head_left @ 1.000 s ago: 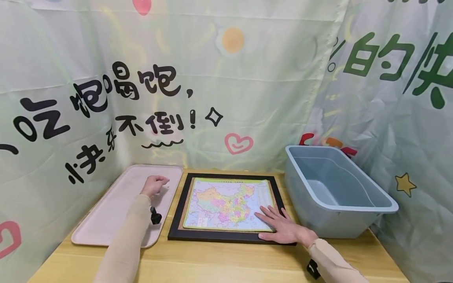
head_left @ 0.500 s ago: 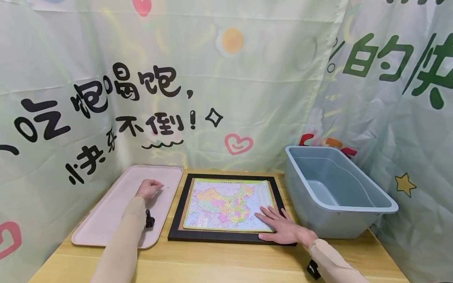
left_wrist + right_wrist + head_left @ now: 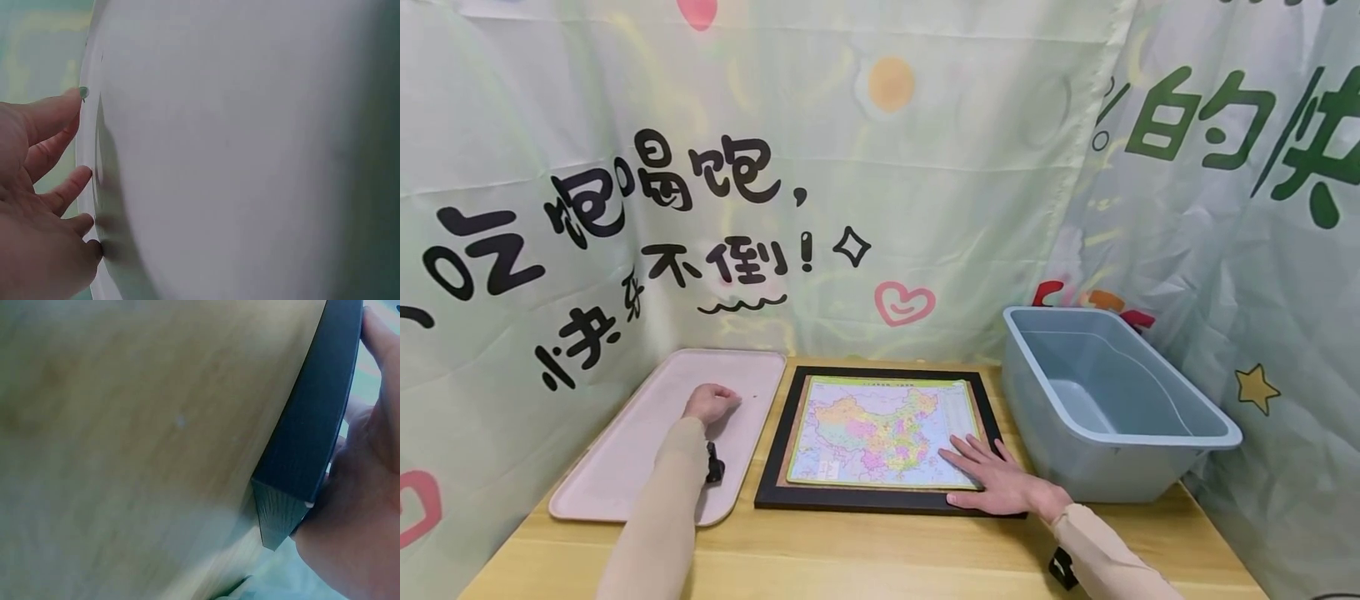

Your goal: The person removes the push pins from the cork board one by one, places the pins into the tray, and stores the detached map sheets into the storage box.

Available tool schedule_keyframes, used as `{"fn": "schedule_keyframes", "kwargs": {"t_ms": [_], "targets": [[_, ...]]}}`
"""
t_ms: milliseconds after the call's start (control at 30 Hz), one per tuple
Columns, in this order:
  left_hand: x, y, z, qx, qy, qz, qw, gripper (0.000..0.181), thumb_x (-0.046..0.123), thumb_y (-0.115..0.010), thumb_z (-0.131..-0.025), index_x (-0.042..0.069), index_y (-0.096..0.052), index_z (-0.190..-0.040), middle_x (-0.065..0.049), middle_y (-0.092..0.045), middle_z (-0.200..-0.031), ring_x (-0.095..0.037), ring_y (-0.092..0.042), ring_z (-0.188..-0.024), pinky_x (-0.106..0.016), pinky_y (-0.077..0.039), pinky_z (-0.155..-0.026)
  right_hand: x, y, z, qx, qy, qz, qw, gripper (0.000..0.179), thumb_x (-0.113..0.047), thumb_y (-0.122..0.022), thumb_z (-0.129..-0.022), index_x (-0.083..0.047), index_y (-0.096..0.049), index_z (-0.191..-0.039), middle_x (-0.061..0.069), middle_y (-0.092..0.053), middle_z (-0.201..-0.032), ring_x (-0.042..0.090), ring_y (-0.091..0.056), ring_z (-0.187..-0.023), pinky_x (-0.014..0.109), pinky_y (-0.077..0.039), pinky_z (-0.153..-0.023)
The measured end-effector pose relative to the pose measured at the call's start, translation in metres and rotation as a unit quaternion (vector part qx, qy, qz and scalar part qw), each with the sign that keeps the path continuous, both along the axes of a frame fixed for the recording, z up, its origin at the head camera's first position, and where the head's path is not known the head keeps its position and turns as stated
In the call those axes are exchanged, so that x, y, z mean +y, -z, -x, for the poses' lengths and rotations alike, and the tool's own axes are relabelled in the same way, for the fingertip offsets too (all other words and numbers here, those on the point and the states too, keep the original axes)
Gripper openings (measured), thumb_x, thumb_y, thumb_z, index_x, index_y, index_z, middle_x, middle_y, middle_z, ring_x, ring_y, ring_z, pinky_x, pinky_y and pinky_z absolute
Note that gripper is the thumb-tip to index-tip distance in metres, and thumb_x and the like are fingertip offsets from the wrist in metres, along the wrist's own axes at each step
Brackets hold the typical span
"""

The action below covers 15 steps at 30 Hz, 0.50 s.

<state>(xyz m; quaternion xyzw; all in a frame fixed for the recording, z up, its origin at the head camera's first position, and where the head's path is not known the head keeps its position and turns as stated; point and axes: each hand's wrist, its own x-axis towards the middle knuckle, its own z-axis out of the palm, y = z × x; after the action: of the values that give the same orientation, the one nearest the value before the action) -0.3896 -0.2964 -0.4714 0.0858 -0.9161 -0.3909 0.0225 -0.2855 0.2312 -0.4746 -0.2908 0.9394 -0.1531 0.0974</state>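
Note:
In the head view my left hand (image 3: pixel 711 403) is low over the pink tray (image 3: pixel 610 467) on the left. Between its thumb and index finger it pinches a small green pushpin (image 3: pixel 84 92), seen in the left wrist view; the other fingers are loosely bent. A coloured map (image 3: pixel 872 433) lies on a cork board inside a black frame (image 3: pixel 865 500) at the table's middle. My right hand (image 3: pixel 1000 485) rests with spread fingers on the lower right corner, over both map and frame. In the right wrist view the palm is against the black frame edge (image 3: pixel 306 419).
A tiny dark speck (image 3: pixel 755 397) lies on the tray, right of my left hand. On the right stands a deep blue-grey plastic bin (image 3: pixel 1120 442) close beside the frame. Printed cloth (image 3: pixel 925 208) hangs behind and at both sides of the wooden table (image 3: pixel 850 558).
My left hand has drawn back a little to the left and nearer over the tray. The right hand, the map and the frame have stayed in place.

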Motion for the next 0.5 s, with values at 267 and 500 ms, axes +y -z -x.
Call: {"fn": "schedule_keyframes", "kwargs": {"t_ms": [267, 500], "targets": [[0.0007, -0.0022, 0.0021, -0.006, -0.006, 0.059, 0.9982, 0.025, 0.02, -0.068, -0.088, -0.003, -0.071, -0.095, -0.018, -0.065, -0.097, -0.033, -0.058, -0.092, -0.041, -0.045, -0.079, -0.0002, -0.0011, 0.0, 0.003, 0.001, -0.001, 1.0, 0.074, -0.063, -0.049, -0.094, -0.024, -0.032, -0.155, 0.007, -0.018, -0.164, 0.037, -0.011, -0.151, 0.069, -0.001, -0.113], [-0.0015, 0.0026, 0.0033, -0.016, -0.014, 0.048, 0.9986, 0.022, 0.021, -0.069, -0.087, 0.0, -0.071, -0.09, -0.016, -0.066, -0.094, -0.03, -0.057, -0.088, -0.037, -0.043, -0.073, -0.0007, -0.0014, -0.0017, 0.0, 0.0, 0.002, 1.0, 0.074, -0.062, -0.05, -0.094, -0.025, -0.031, -0.155, 0.007, -0.018, -0.164, 0.038, -0.011, -0.151, 0.069, 0.0, -0.113]]}}
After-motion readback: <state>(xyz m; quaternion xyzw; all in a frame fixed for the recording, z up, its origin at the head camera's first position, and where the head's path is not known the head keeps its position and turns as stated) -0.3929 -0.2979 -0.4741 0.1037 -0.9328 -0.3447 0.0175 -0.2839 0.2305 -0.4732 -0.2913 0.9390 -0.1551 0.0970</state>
